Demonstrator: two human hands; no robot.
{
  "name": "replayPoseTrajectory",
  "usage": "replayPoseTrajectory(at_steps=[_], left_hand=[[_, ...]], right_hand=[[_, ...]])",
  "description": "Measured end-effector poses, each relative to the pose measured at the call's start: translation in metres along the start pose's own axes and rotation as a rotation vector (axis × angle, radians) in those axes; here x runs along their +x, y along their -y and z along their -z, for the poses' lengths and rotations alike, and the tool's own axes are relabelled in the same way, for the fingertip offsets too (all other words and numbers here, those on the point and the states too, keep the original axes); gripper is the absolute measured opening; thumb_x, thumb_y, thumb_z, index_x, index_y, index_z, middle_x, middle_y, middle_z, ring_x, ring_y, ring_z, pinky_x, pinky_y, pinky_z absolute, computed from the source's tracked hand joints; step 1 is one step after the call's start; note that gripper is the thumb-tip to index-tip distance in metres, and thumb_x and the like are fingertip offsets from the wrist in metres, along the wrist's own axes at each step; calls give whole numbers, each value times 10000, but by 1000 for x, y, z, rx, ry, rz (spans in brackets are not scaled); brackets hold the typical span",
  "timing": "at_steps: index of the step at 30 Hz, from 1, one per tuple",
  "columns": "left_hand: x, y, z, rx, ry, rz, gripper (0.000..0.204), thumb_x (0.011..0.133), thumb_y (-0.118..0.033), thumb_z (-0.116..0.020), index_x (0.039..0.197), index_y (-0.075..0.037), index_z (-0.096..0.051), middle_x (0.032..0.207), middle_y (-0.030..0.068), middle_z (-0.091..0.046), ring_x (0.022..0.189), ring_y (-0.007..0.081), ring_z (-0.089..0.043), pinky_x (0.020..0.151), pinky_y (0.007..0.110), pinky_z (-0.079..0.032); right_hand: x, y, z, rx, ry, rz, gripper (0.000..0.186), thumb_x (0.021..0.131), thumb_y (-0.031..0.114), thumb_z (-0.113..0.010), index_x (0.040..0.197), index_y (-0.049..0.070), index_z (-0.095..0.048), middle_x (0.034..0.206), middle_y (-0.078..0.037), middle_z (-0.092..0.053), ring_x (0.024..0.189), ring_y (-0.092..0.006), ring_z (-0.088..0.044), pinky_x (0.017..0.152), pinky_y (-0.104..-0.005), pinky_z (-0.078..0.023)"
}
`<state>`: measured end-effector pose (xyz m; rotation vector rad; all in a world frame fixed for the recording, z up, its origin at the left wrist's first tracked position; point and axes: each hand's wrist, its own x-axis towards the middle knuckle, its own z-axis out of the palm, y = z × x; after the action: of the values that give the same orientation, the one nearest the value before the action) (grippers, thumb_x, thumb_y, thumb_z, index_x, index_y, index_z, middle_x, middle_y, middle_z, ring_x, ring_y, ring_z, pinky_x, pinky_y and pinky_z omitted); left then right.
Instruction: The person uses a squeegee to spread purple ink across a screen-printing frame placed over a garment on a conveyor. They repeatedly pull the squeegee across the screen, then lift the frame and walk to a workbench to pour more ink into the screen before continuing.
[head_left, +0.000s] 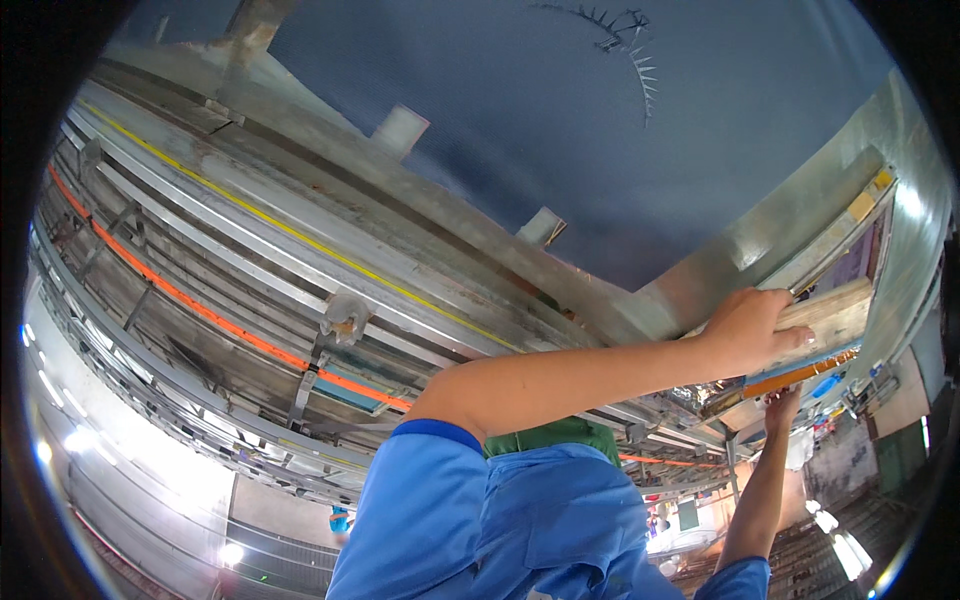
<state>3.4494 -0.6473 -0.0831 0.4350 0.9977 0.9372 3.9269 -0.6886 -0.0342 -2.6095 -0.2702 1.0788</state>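
Note:
My left arm reaches across to the right, and my left hand [755, 330] is closed over the edge of a pale wooden board [838, 318]. The thumb lies on its flat face. Along the board's lower side run a blue line and an orange-brown strip [805, 374]. My right hand [783, 400] is just below that strip with its fingers curled; what they hold is too small to make out. Above the hands spreads a large dark blue-grey sheet [480, 120] in a broad metal frame [710, 262], with a pale leaf-like pattern [622, 45] on it.
Long metal rails with a yellow line [290, 230] and an orange strip [180, 290] cross the left side. A grey crumpled lump [345, 317] sits on a rail. Two small pale tabs, one a block [402, 131], stick out along the frame's edge. Bright lamps shine lower down.

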Motion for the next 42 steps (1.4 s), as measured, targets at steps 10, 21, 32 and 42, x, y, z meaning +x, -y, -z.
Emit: replayPoseTrajectory(at_steps=[10,21,32,42], left_hand=[[-2,-1,0,45,42,-9,476,856,-392,-738,937,72,-664,773,283,-669,749,410,-695,708,475,-514],[-1,2,-4,134,40,-57,470,872,-410,-724,956,48,-663,768,266,-666,719,404,-689,676,469,-517],[-2,-2,-1,133,55,-31,460,890,-404,-710,940,49,-649,751,259,-661,726,419,-680,686,489,-507],[-2,-1,-2,124,53,-45,475,897,-409,-704,946,59,-641,785,275,-658,770,433,-672,721,503,-498]], right_hand=[[-1,-6,5,11,4,31,508,1032,618,-379,867,150,-488,721,21,-411,659,-151,-413,655,-318,-335],[2,-10,14,36,61,67,490,1011,626,-442,906,152,-510,756,29,-456,697,-141,-444,688,-321,-347],[-3,-8,12,44,75,59,486,1016,619,-437,913,148,-504,772,23,-460,709,-155,-450,735,-336,-362],[1,-7,14,25,62,41,500,1004,637,-444,915,148,-507,778,24,-461,709,-157,-451,712,-338,-361]])
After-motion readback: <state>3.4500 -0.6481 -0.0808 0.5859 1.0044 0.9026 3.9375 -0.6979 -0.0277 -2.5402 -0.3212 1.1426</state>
